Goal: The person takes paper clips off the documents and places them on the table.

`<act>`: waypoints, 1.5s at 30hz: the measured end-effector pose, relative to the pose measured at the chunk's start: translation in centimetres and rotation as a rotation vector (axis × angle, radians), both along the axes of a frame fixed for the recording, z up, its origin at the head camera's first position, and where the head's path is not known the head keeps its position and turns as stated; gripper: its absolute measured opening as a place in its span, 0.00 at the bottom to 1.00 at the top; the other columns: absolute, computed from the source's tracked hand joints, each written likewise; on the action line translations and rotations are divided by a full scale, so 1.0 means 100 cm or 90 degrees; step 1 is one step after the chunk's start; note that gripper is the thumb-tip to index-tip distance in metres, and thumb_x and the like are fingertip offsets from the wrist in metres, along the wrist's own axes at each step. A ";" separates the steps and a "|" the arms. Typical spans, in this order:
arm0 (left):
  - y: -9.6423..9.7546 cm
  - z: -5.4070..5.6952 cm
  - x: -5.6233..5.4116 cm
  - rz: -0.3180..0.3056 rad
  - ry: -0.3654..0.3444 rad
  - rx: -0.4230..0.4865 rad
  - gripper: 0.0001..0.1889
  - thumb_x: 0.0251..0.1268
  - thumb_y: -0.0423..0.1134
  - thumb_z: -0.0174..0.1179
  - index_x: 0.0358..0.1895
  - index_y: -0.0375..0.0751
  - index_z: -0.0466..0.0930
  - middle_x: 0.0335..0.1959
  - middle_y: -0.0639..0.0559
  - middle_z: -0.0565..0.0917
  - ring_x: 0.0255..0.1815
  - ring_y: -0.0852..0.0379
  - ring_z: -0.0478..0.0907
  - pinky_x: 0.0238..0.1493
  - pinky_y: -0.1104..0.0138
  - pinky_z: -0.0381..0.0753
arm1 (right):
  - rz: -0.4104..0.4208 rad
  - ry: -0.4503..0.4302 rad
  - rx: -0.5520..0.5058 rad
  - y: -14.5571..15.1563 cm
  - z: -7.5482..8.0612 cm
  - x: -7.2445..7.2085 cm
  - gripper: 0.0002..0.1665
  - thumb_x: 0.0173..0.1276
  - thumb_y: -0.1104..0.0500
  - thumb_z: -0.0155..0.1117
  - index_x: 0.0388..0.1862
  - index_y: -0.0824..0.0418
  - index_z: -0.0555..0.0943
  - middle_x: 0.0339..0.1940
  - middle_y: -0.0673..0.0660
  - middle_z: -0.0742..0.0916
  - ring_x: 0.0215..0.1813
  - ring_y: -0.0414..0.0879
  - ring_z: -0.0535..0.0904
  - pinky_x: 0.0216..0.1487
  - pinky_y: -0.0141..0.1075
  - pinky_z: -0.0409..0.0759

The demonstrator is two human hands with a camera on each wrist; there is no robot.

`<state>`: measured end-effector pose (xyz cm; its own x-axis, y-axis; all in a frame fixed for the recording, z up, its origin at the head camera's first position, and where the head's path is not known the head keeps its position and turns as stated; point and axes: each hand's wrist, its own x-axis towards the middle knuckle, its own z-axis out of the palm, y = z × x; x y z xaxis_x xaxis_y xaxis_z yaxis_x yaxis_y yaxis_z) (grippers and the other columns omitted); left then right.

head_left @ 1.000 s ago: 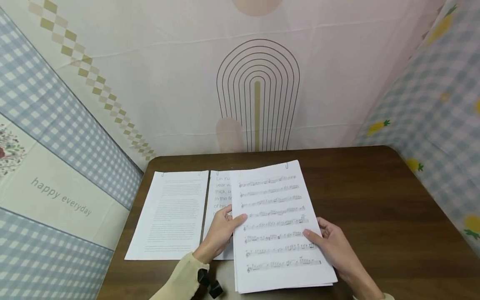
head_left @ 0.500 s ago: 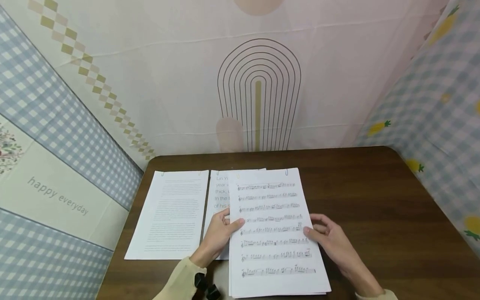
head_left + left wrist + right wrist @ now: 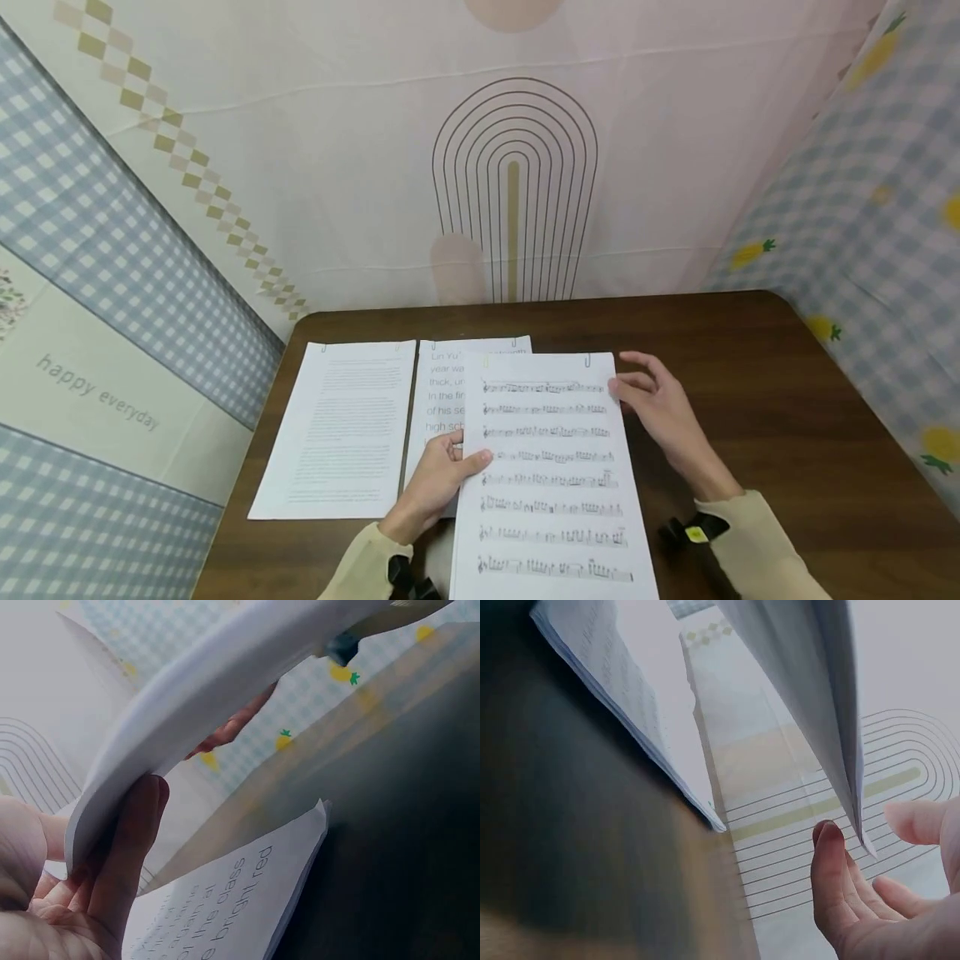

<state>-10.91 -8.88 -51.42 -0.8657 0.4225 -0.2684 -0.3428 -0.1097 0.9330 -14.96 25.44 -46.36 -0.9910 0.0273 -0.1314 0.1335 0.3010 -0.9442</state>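
Note:
A stack of sheet music (image 3: pixel 551 500), with paper clips along its top edge, is raised off the table. My left hand (image 3: pixel 435 479) grips its left edge, thumb on the printed face and fingers behind. In the left wrist view the stack (image 3: pixel 172 712) bends as it rises from that hand (image 3: pixel 112 885). By the top right corner is my right hand (image 3: pixel 667 417), thumb and fingers spread either side of the edge. The right wrist view has its thumb (image 3: pixel 915 823) apart from the paper corner (image 3: pixel 859 825).
A stack of small-print pages (image 3: pixel 348 433) lies at the left of the brown wooden table (image 3: pixel 750 375). Beside it, partly covered by the sheet music, lie large-print pages (image 3: pixel 442 392). A patterned cloth (image 3: pixel 360 183) hangs behind, and checked cloths flank both sides.
The sheet music has come down and straightened upright in view. My right hand has left its grip midway along the right edge and moved up to the top right corner.

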 end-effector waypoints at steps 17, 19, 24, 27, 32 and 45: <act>0.001 -0.006 0.005 -0.014 -0.021 -0.006 0.25 0.78 0.33 0.64 0.73 0.31 0.75 0.55 0.37 0.93 0.47 0.50 0.96 0.51 0.58 0.95 | 0.058 0.040 -0.063 -0.007 -0.011 -0.025 0.20 0.81 0.60 0.68 0.65 0.67 0.81 0.42 0.50 0.92 0.36 0.45 0.94 0.36 0.37 0.93; 0.002 -0.006 0.005 -0.013 -0.021 -0.007 0.24 0.78 0.33 0.64 0.72 0.31 0.75 0.55 0.37 0.93 0.47 0.50 0.96 0.51 0.58 0.95 | 0.050 0.045 -0.053 -0.009 -0.012 -0.025 0.18 0.80 0.61 0.68 0.64 0.66 0.82 0.43 0.54 0.92 0.36 0.45 0.94 0.35 0.37 0.93; 0.005 -0.007 0.005 -0.012 -0.018 -0.006 0.24 0.78 0.33 0.65 0.71 0.29 0.76 0.54 0.36 0.93 0.46 0.51 0.96 0.50 0.59 0.95 | 0.004 0.040 -0.027 -0.012 -0.012 -0.025 0.16 0.78 0.62 0.70 0.60 0.66 0.85 0.46 0.61 0.92 0.35 0.44 0.92 0.35 0.37 0.93; 0.007 -0.008 0.005 -0.011 -0.020 -0.009 0.23 0.77 0.32 0.65 0.71 0.29 0.77 0.53 0.36 0.93 0.45 0.52 0.96 0.49 0.59 0.95 | -0.019 0.027 -0.021 -0.012 -0.012 -0.025 0.16 0.77 0.62 0.70 0.60 0.66 0.85 0.45 0.59 0.92 0.35 0.44 0.92 0.35 0.36 0.93; 0.010 -0.008 0.004 -0.014 -0.018 -0.018 0.22 0.77 0.32 0.65 0.69 0.29 0.78 0.52 0.36 0.94 0.45 0.51 0.96 0.48 0.58 0.95 | -0.036 0.014 -0.026 -0.010 -0.013 -0.025 0.16 0.77 0.61 0.71 0.59 0.65 0.86 0.39 0.51 0.92 0.34 0.44 0.92 0.35 0.36 0.92; 0.009 -0.008 0.008 -0.018 -0.014 -0.034 0.21 0.77 0.31 0.64 0.68 0.30 0.79 0.52 0.36 0.94 0.46 0.49 0.96 0.49 0.59 0.95 | -0.089 0.043 -0.041 0.018 -0.019 -0.028 0.13 0.78 0.56 0.73 0.56 0.60 0.86 0.39 0.36 0.91 0.44 0.34 0.89 0.50 0.29 0.88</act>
